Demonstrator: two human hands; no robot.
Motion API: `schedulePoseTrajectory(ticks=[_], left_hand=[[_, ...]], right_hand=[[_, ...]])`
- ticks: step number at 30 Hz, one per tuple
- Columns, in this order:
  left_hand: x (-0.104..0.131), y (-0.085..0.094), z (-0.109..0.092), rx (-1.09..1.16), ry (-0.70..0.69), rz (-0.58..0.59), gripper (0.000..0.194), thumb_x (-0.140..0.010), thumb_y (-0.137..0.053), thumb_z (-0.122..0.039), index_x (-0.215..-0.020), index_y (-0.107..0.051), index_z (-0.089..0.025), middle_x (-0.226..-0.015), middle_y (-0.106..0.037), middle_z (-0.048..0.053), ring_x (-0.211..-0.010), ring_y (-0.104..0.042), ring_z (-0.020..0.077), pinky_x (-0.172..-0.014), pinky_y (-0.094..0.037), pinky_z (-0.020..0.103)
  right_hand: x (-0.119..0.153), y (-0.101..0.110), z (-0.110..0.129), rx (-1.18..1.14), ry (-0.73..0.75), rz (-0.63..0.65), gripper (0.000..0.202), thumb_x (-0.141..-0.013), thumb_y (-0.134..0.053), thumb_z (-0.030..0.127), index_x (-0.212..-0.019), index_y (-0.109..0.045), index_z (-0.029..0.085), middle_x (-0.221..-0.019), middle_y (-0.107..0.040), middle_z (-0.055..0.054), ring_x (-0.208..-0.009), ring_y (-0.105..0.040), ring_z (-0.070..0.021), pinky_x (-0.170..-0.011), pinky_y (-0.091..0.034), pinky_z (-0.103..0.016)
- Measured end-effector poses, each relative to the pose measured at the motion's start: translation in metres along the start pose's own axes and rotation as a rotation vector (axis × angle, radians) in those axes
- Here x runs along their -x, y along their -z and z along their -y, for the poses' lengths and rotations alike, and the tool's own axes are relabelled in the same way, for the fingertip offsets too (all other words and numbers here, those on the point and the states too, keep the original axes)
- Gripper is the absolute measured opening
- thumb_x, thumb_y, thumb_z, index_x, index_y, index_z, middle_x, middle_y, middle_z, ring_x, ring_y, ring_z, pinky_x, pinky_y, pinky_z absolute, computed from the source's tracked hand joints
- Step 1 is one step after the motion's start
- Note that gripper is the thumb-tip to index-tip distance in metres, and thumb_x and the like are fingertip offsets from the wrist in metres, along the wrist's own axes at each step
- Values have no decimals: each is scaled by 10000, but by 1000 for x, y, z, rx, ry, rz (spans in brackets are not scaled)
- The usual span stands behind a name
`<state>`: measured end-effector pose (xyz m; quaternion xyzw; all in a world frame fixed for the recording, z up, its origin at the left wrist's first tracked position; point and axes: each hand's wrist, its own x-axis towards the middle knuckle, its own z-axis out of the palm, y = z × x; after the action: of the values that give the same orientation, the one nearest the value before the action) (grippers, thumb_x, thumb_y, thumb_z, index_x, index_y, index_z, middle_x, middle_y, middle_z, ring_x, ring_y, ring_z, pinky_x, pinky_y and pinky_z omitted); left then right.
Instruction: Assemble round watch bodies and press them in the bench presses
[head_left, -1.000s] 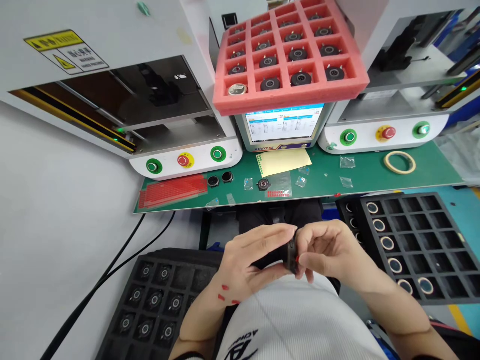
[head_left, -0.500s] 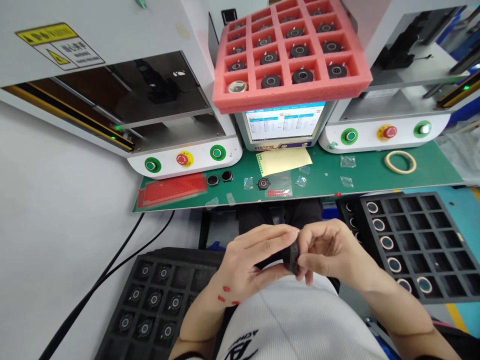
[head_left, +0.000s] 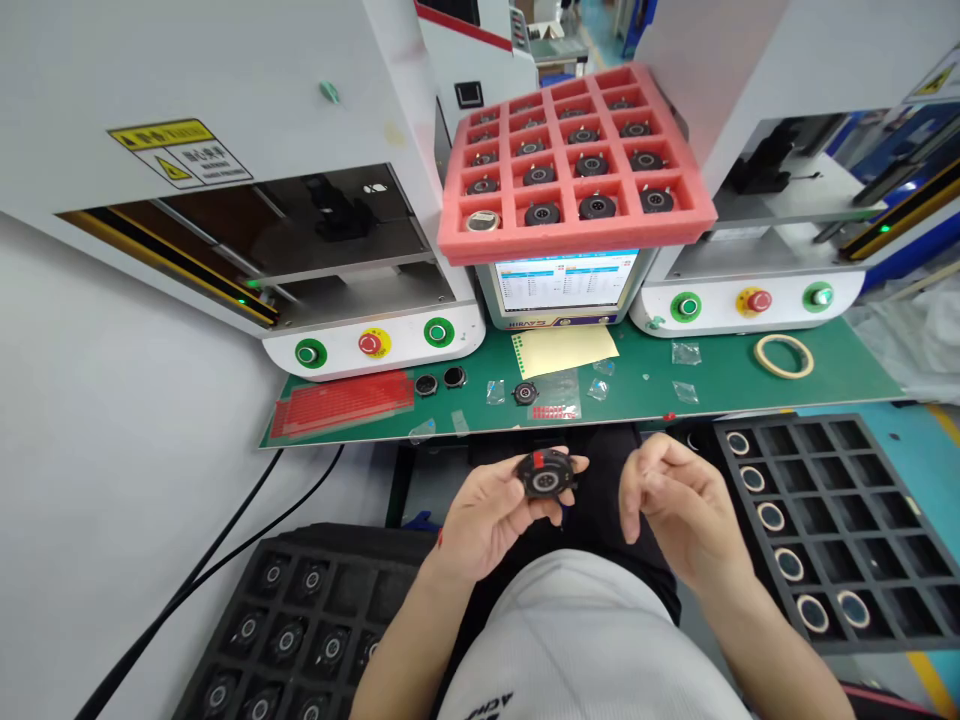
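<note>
My left hand is closed around the edge of a round black watch case, its back with a pale ring turned up toward me. A small red piece of tape lies across the upper part of that back. To the right, apart from the watch case, is my right hand, its thumb and fingertips pinched together. Whatever may be between those fingertips is too small to make out. Another red piece sticks to my left wrist.
A green bench carries red tape strips, watch parts, a clear sheet and a tape roll. A pink foam tray of watch cases rests above the screen. Black trays stand left and right.
My hands have drawn apart, the right one moving right off the watch case. The left hand has turned the case so its back and red tape show. The camera view has tilted up slightly.
</note>
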<state>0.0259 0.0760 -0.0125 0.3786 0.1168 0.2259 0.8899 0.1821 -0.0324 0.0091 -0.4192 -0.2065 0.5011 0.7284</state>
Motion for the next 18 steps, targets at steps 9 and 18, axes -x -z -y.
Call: schedulePoseTrajectory(ticks=[9, 18], left_hand=[[0, -9, 13, -4, -21, -194, 261, -897, -576, -370, -910, -623, -114, -854, -723, 104, -470, -564, 77, -375, -427, 149], [7, -13, 27, -460, -183, -424, 284, -938, -514, -397, -824, -596, -150, -740, -638, 7, -367, -465, 25, -311, -326, 129]], right_hand=[[8, 7, -15, 343, 287, -117, 81, -880, -625, 199, -801, -614, 216, -679, -643, 4, -654, -615, -136, -624, -499, -256], [5, -18, -37, 514, 242, 72, 220, -919, -576, 203, -1123, -581, 284, -1133, -615, -43, -1089, -588, -185, -945, -486, -344]])
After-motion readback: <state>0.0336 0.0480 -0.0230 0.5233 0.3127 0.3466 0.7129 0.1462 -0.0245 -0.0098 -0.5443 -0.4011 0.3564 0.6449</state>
